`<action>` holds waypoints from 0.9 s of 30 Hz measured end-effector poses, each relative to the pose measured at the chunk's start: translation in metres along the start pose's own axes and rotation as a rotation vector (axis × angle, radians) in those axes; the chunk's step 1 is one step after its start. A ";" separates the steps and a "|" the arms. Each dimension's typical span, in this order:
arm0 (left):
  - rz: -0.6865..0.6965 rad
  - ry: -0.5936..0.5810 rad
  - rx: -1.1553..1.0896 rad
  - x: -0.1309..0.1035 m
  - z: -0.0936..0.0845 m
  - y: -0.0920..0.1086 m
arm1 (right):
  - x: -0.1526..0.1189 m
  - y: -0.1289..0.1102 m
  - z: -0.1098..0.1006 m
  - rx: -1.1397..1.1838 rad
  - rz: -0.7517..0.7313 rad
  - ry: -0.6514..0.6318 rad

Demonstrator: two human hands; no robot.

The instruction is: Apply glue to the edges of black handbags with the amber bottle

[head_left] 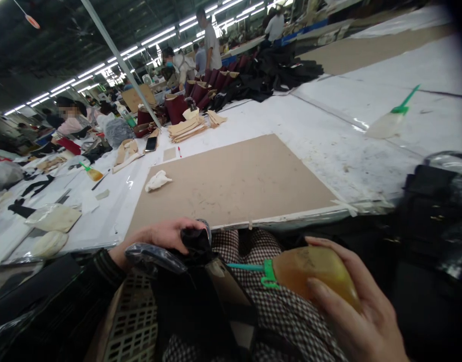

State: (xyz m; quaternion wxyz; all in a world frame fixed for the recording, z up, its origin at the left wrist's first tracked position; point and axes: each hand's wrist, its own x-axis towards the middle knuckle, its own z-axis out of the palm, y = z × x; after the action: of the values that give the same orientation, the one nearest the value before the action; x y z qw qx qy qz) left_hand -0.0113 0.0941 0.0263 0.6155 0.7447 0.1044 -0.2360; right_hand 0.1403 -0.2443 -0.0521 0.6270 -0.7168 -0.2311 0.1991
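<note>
My right hand (361,306) is wrapped round a squeeze bottle (309,274) of amber liquid, likely glue. Its green collar and thin teal nozzle point left, with the tip at the edge of a black bag (200,301) on my lap. On the bag's upper edge, my left hand (166,235) grips folded black material, fingers curled over it. A handle wrapped in clear plastic (155,256) lies below that wrist. The bag's underside and part of my left fingers are hidden.
A brown board (231,181) lies on the white table, bearing a crumpled white cloth (158,181). Other squeeze bottles, one whitish (389,123), stand or lie farther off. Beige pieces (187,128), a phone (151,144) and maroon bags (177,108) are beyond. A plastic basket (132,317) is beside my lap.
</note>
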 end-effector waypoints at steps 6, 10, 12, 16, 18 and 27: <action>0.044 0.107 0.193 0.043 0.016 -0.028 | 0.025 0.008 -0.007 -0.091 0.109 -0.070; 0.027 0.182 0.228 0.054 0.024 -0.030 | 0.037 0.014 -0.003 -0.099 0.069 -0.145; 0.006 0.199 0.209 0.055 0.025 -0.030 | 0.041 0.016 -0.001 -0.091 0.050 -0.147; -0.027 0.203 0.207 0.056 0.025 -0.029 | 0.045 0.016 0.003 -0.107 -0.044 -0.122; -0.031 0.194 0.202 0.056 0.025 -0.029 | 0.045 0.017 0.004 -0.131 -0.086 -0.132; -0.024 0.189 0.224 0.056 0.024 -0.030 | 0.043 0.027 0.003 -0.295 -0.268 -0.147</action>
State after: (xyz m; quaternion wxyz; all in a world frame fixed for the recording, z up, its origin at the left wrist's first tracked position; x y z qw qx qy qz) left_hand 0.0186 0.0698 -0.0295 0.5131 0.8263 0.1438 -0.1826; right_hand 0.1761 -0.2195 -0.0794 0.5176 -0.7473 -0.3960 0.1299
